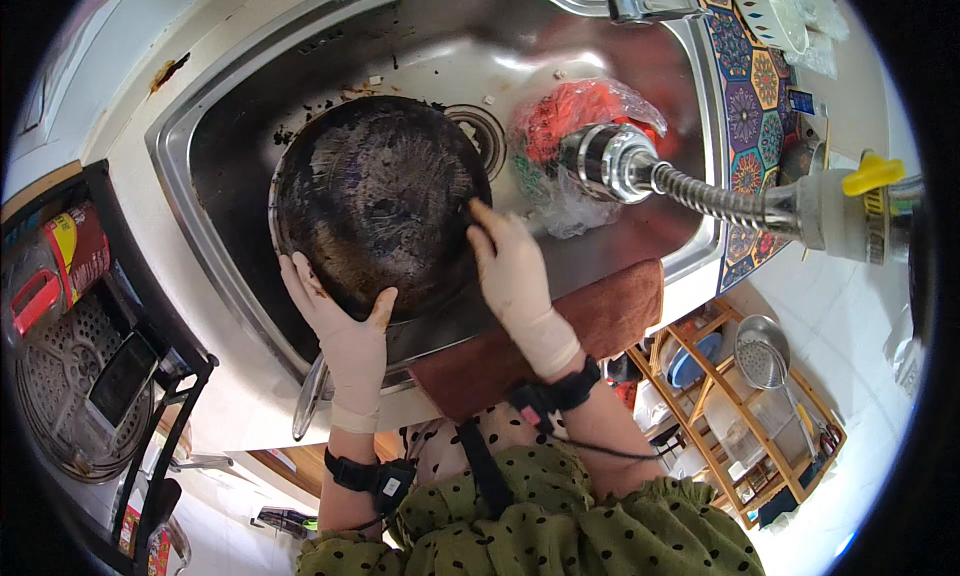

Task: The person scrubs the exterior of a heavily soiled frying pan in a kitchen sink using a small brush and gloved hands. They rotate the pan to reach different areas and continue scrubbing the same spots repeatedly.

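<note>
A frying pan [382, 193] with a blackened, scraped surface rests in the stainless steel sink [225, 126], its underside apparently facing up. My left hand [345, 336], in a stained pale glove, grips the near left rim of the pan, thumb on the dark surface. Beneath that wrist the pan's metal handle [310, 400] sticks out over the sink's front edge. My right hand [514, 276], gloved too, has its bent fingers against the pan's right edge. Whether something small is pinched in those fingers cannot be seen.
A metal faucet head [611, 163] on a flexible hose hangs over a red plastic bag [570, 118]. The drain [480, 137] lies beyond the pan, with dark crumbs nearby. A brown cloth [615, 306] drapes over the front edge. Racks stand left [150, 306] and right [735, 396].
</note>
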{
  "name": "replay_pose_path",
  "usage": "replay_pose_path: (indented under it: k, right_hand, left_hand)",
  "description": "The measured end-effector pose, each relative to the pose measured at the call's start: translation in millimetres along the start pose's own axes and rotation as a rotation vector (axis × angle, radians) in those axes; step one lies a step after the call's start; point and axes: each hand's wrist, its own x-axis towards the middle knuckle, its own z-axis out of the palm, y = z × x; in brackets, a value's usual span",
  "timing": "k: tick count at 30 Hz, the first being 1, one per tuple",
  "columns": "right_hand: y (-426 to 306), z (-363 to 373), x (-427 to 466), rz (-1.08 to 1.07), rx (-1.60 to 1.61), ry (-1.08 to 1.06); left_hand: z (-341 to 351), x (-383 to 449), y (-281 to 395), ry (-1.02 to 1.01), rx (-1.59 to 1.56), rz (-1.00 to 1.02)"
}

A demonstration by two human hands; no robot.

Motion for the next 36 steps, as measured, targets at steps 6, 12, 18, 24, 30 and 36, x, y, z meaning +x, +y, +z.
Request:
replay_pose_path:
  k: [6,12,18,24,30,36]
  right_hand:
    - [-25,-7,11,-0.146,0.114,-0.217]
    - [-44,0,-29,0.074,0.154,-0.213]
    - [-40,10,-22,-0.167,0.164,-0.158]
    - [-47,11,-4,-0.336,0.086,-0.112]
    - [-56,9,-5,-0.382,-0.015,-0.246]
    - [-56,-5,-17,-0.395,-0.133,-0.350]
  left_hand:
    - [-4,0,-7,-0.017,-0.066,-0.016]
    - [-3,1,-15,-0.027,-0.081,-0.012]
    - [-3,1,-19,-0.034,-0.077,-0.014]
    - [-2,2,-23,-0.030,-0.060,0.004]
    - [-2,3,-26,-0.012,-0.021,0.006]
    - [-2,4,-28,0.018,0.002,0.035]
